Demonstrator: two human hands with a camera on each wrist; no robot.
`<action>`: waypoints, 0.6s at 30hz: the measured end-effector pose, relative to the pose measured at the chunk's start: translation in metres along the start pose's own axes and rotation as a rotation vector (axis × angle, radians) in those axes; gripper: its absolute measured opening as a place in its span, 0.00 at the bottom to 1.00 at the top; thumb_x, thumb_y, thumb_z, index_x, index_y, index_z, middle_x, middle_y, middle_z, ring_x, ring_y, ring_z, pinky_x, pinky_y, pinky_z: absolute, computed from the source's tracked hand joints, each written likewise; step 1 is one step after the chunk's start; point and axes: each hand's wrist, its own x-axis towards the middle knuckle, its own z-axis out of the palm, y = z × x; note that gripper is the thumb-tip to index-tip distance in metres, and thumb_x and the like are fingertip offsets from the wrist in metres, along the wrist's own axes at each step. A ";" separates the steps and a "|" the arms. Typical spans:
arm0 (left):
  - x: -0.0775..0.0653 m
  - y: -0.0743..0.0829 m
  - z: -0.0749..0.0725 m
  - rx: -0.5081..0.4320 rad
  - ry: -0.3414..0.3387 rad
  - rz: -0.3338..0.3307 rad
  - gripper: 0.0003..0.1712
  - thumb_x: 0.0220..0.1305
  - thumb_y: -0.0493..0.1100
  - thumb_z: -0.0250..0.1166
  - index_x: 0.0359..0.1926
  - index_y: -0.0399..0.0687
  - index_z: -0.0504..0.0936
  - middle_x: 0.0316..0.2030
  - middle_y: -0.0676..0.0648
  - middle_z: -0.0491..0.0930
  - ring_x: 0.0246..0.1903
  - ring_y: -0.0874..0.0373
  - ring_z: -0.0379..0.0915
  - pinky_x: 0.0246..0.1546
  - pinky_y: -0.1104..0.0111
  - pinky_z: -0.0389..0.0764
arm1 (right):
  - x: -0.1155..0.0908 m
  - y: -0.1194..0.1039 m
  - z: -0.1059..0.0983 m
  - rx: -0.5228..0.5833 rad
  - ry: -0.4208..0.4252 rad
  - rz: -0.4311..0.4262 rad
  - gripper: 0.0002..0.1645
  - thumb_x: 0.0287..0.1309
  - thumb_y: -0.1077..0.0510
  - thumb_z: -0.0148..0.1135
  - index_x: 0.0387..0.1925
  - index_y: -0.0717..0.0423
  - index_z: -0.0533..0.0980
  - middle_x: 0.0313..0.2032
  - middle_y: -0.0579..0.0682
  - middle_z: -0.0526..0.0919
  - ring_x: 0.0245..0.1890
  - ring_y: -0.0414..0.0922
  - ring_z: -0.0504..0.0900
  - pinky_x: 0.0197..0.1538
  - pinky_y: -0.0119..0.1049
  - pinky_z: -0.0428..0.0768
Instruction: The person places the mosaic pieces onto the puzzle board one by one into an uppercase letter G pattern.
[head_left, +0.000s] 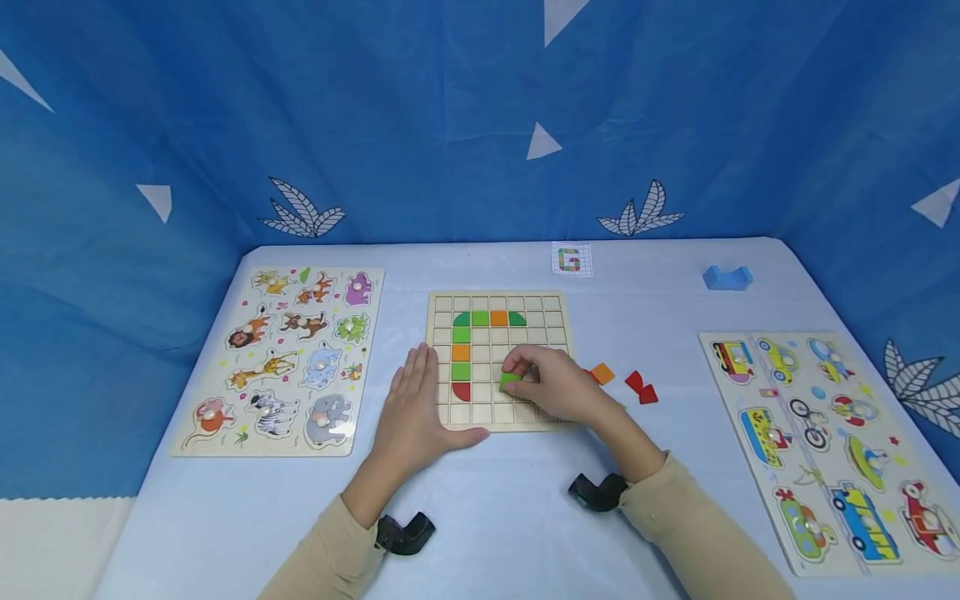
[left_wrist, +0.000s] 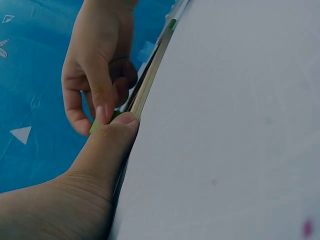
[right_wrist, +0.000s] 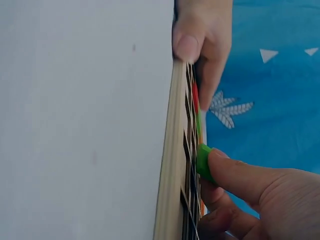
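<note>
In the head view a wooden grid board [head_left: 480, 412] lies mid-table, with green, orange and red tiles set in a line across its upper row and down its left side. My left hand [head_left: 411, 408] rests along the board's left edge, fingers straight, its thumb stretched along the near edge. With thumb and fingertips my right hand [head_left: 551, 383] pinches a green tile [head_left: 510, 379] over the middle cells. The right wrist view shows this green tile [right_wrist: 204, 162] close at the grid. A red quarter-round tile [head_left: 462, 391] sits at the lower left of the line.
Loose orange [head_left: 602, 373] and red tiles [head_left: 635, 381] lie right of the board. A pattern card [head_left: 572, 260] is behind it, a blue block [head_left: 727, 278] at the back right. An animal puzzle [head_left: 288, 358] stands left, a vehicle puzzle [head_left: 825, 450] right.
</note>
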 end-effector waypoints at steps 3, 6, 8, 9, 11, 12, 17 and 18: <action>0.000 0.000 0.000 0.010 0.005 0.005 0.80 0.38 0.82 0.67 0.78 0.36 0.44 0.79 0.40 0.40 0.80 0.47 0.33 0.78 0.51 0.44 | 0.005 -0.006 0.010 0.005 -0.006 -0.016 0.10 0.57 0.53 0.72 0.38 0.40 0.78 0.32 0.40 0.80 0.30 0.43 0.76 0.33 0.34 0.77; -0.001 -0.001 0.000 0.010 0.009 0.009 0.81 0.38 0.82 0.68 0.78 0.36 0.44 0.79 0.40 0.40 0.80 0.47 0.33 0.78 0.51 0.44 | 0.008 -0.012 0.017 -0.002 -0.012 -0.030 0.10 0.57 0.53 0.72 0.38 0.39 0.79 0.31 0.38 0.80 0.31 0.42 0.76 0.35 0.35 0.78; -0.001 -0.001 0.000 0.009 0.007 0.008 0.81 0.38 0.82 0.68 0.78 0.36 0.44 0.79 0.40 0.40 0.80 0.47 0.33 0.78 0.51 0.44 | 0.009 -0.015 0.021 -0.019 -0.012 -0.039 0.09 0.58 0.53 0.71 0.38 0.39 0.79 0.31 0.38 0.80 0.31 0.41 0.76 0.37 0.34 0.78; -0.001 -0.001 0.000 0.007 0.008 0.007 0.81 0.38 0.82 0.68 0.78 0.36 0.44 0.79 0.40 0.40 0.80 0.47 0.33 0.78 0.51 0.44 | 0.010 -0.016 0.022 -0.027 -0.011 -0.044 0.09 0.58 0.53 0.71 0.39 0.39 0.79 0.31 0.38 0.80 0.31 0.41 0.77 0.38 0.34 0.78; -0.001 -0.001 0.000 0.003 0.010 0.008 0.80 0.38 0.81 0.68 0.78 0.36 0.44 0.79 0.40 0.40 0.80 0.47 0.33 0.78 0.51 0.44 | 0.011 -0.019 0.024 -0.050 -0.006 -0.054 0.08 0.58 0.54 0.71 0.39 0.40 0.80 0.31 0.37 0.80 0.32 0.40 0.76 0.38 0.34 0.77; -0.001 -0.001 0.000 0.004 0.012 0.008 0.80 0.38 0.81 0.68 0.78 0.35 0.44 0.79 0.40 0.40 0.79 0.47 0.33 0.78 0.51 0.44 | 0.011 -0.020 0.024 -0.061 -0.005 -0.058 0.08 0.59 0.54 0.71 0.39 0.40 0.80 0.31 0.37 0.80 0.32 0.40 0.76 0.39 0.34 0.77; -0.002 -0.001 0.000 0.005 0.020 0.014 0.80 0.38 0.81 0.69 0.77 0.35 0.45 0.79 0.39 0.41 0.79 0.46 0.34 0.78 0.50 0.45 | 0.011 -0.023 0.026 -0.102 0.004 -0.081 0.09 0.58 0.54 0.71 0.40 0.42 0.80 0.33 0.37 0.79 0.34 0.38 0.76 0.41 0.33 0.77; -0.002 0.000 0.000 0.005 0.022 0.017 0.80 0.38 0.81 0.69 0.77 0.34 0.45 0.79 0.39 0.41 0.79 0.46 0.35 0.78 0.49 0.46 | 0.011 -0.023 0.026 -0.109 0.006 -0.086 0.09 0.58 0.55 0.71 0.40 0.42 0.81 0.33 0.37 0.79 0.35 0.38 0.76 0.42 0.33 0.78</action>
